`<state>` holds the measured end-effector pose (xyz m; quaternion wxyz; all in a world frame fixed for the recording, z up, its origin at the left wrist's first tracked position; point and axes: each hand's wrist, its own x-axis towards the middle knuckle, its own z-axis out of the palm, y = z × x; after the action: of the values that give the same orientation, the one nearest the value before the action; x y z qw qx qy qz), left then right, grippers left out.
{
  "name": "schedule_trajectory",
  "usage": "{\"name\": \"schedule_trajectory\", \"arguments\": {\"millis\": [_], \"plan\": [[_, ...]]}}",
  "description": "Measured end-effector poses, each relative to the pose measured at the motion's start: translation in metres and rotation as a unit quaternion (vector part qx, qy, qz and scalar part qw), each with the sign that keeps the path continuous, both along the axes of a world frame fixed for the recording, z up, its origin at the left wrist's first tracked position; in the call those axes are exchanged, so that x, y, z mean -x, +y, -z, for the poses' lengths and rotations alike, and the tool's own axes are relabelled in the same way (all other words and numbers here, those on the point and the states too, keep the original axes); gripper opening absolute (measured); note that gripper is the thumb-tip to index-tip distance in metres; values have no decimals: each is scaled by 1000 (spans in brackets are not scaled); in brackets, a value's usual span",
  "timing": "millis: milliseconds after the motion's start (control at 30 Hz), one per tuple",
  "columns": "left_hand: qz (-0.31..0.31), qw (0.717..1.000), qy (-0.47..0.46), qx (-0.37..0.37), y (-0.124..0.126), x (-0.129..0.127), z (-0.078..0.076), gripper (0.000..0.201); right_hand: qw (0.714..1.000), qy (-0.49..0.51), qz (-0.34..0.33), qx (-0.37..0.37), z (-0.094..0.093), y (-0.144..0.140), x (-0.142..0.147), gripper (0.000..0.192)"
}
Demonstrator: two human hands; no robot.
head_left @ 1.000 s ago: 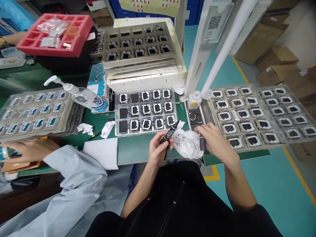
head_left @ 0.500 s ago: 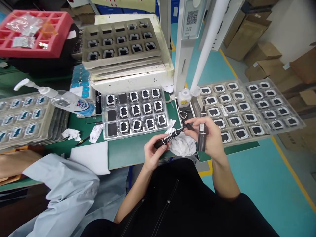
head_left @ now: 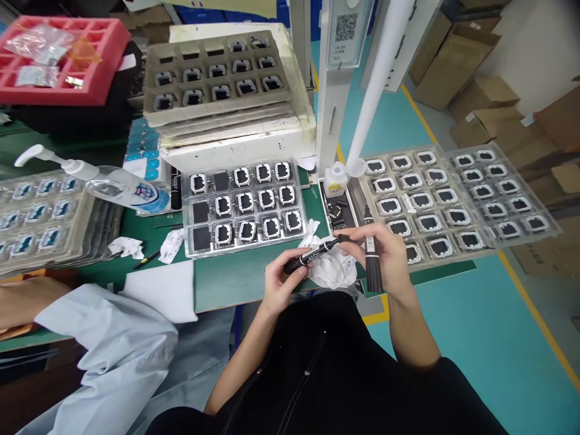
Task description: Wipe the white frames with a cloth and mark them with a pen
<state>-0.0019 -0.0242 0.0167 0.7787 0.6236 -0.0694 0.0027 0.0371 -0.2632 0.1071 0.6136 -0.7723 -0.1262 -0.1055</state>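
Observation:
My left hand [head_left: 283, 281] is closed around a black marker pen [head_left: 304, 259], whose narrow end points right. At that end, the fingertips of my right hand [head_left: 390, 257] pinch a small black cap [head_left: 346, 238], which meets the pen; whether it is fully seated I cannot tell. A second black marker [head_left: 372, 266] is also held in my right hand, tucked across the fingers with its dark tip pointing up. Below both hands lies a crumpled white tissue [head_left: 334, 269]. Just beyond is a clear tray [head_left: 244, 246] of frames with black centres.
More filled trays [head_left: 426, 208] stretch to the right. A small white bottle [head_left: 335, 181] stands behind my right hand. To the left are a pump bottle [head_left: 131, 187], a white cloth [head_left: 161, 290] and a co-worker's sleeve [head_left: 122, 338]. Stacked trays [head_left: 217, 109] rise at the back.
The marker in my left hand and the cap in my right fingers have come together. The second marker has tilted slightly, its lower end shifting right and down.

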Motion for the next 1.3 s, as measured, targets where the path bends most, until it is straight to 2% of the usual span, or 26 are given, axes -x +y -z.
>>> {"name": "schedule_trajectory", "arguments": {"millis": [267, 500, 700, 900, 1067, 1167, 1300], "plan": [[-1, 998, -2, -67, 9, -4, -10, 28, 996, 35, -77, 25, -1, -14, 0, 5], [10, 985, -52, -167, 12, -11, -30, 18, 987, 46, -136, 72, -1, -22, -1, 4], [15, 978, -73, -193, 17, -7, -36, 18, 969, 27, -208, 133, 1, -23, 5, 15], [27, 967, -131, -218, 29, -4, -42, 17, 957, 0, -264, 118, 5, -19, 5, 8], [36, 947, -198, -250, 36, -8, -42, 16, 953, 20, -279, 118, -3, -13, 4, 9], [75, 935, -205, -280, 35, -8, -42, 18, 953, 57, -256, 150, -10, -7, 8, 15], [187, 897, -151, -371, 25, 5, -51, 9, 956, 113, -229, 142, -13, 6, 18, 26]]}}
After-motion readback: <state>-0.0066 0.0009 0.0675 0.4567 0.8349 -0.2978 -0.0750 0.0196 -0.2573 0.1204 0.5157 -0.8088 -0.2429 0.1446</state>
